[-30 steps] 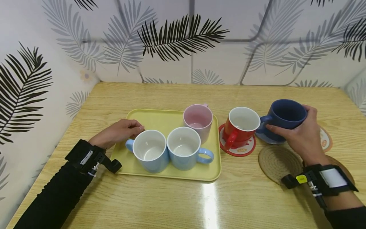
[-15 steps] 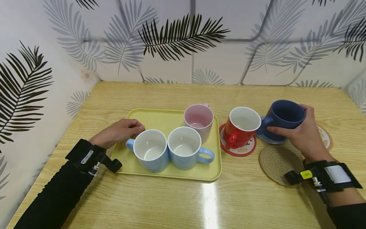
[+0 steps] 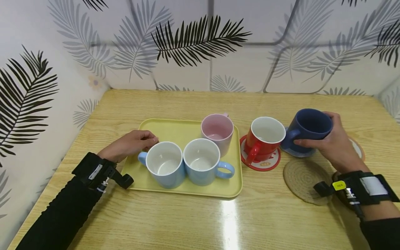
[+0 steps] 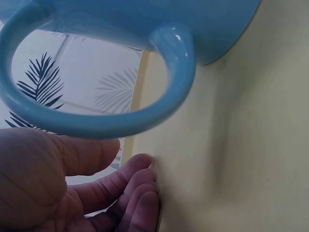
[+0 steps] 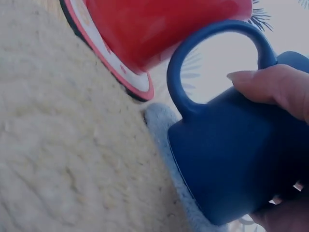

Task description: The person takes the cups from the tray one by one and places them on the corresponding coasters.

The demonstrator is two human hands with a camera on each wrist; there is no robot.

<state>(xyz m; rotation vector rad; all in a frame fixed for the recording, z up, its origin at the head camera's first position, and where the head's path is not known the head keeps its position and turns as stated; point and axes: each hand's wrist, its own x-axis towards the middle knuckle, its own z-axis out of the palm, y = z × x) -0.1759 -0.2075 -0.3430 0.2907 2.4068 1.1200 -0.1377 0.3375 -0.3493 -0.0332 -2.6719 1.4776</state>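
My right hand [image 3: 335,144] grips a dark blue mug [image 3: 309,126] round its body, thumb near the handle. In the right wrist view, the mug's base sits on a fuzzy blue coaster [image 5: 161,121], its handle towards a red mug [image 3: 265,139]. My left hand [image 3: 132,144] lies at the left side of a yellow tray [image 3: 175,130], fingers loosely bent, fingertips against the tray in the left wrist view. Just above it there is the handle of a light blue mug [image 3: 165,166]. A second light blue mug [image 3: 201,163] and a pink mug [image 3: 217,133] also stand on the tray.
The red mug stands on a red-rimmed coaster [image 3: 262,166]. A round woven coaster [image 3: 301,178] lies in front of the dark blue mug; another round mat is partly hidden under my right wrist. Beyond my right hand, a patterned coaster [image 3: 357,147] shows. A patterned wall [image 3: 187,76] borders the wooden table.
The dark blue mug has turned a little, its handle swinging towards the front, and shifted slightly left. My right wrist has moved right. My left hand and the tray have stayed put.
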